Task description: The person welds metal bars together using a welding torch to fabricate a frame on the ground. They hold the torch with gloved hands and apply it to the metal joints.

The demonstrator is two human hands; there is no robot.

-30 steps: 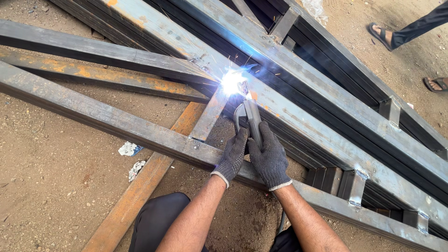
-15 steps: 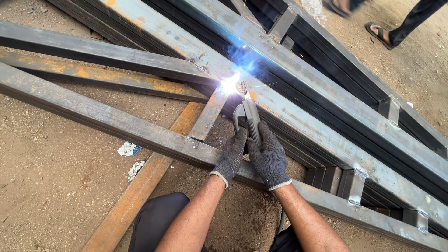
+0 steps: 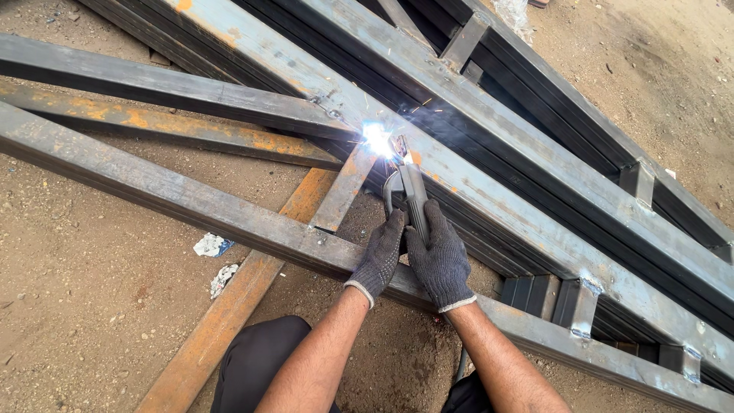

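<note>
Both my hands wear dark knit gloves. My right hand (image 3: 442, 258) grips the handle of a welding electrode holder (image 3: 407, 191), and my left hand (image 3: 380, 254) steadies it from the left side. The holder's tip meets a bright white-blue arc (image 3: 377, 139) with sparks, at the joint where a short steel cross piece (image 3: 345, 187) meets a long grey steel beam (image 3: 321, 80). My hands rest over a nearer long steel tube (image 3: 160, 187) that runs diagonally across the ground.
Several long steel beams (image 3: 535, 115) with short welded connectors (image 3: 581, 302) lie stacked to the right. A rusty orange bar (image 3: 222, 329) runs under the frame. Crumpled scraps of paper (image 3: 210, 245) lie on the dirt ground (image 3: 76, 306). My dark-trousered knee (image 3: 260, 359) is below.
The arc still burns at the same joint and my hands hold their place. Another person's sandalled feet at the top right have walked out of view.
</note>
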